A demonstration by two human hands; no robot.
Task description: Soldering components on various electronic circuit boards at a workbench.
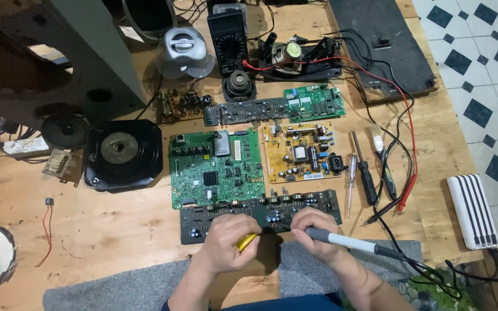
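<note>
My left hand grips a small yellow tool at the near edge of a long dark circuit board with a row of knobs and capacitors. My right hand holds a soldering iron with a grey and white handle, its tip pointing left onto the same board between my hands. The iron's black cable trails off to the right.
Beyond the dark board lie a green board, a yellow board, more boards, a multimeter, speakers, screwdrivers, a brush and red and black probe leads. A white power strip sits at the right edge. Grey mat near me.
</note>
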